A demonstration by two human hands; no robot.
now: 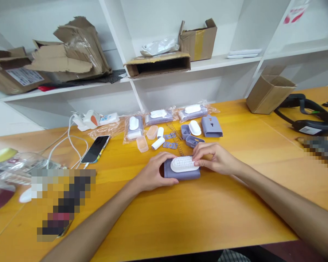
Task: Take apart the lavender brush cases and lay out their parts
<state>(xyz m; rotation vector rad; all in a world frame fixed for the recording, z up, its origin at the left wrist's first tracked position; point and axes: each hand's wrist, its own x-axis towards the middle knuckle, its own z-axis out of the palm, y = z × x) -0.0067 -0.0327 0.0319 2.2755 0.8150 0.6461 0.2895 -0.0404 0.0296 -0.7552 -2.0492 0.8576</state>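
The person is working at a yellow wooden worktop (221,207) with both hands on a brush (182,169). The brush is lying near the front of the other parts, with its long axis running left to right across the worktop, a little tilted. Its white bristle head (184,164) is pointing up and sits on a lilac base (182,174). The left hand (153,171) is holding the left end of the brush, with the fingers pressed together and curving over the base. The right hand (215,158) is coming from the right side, and its fingertips (198,154) are resting on the far edge of the head, so the brush is held between both hands.

Just behind the brush, lilac parts (194,141), white rollers (157,143), metal springs (175,138) and peach cups (142,143) are lying apart from each other. Three brushes in plastic bags (158,117) are lying behind them. A phone (95,149) is lying on the left, and cardboard boxes (198,40) are sitting on a white shelf (196,64).
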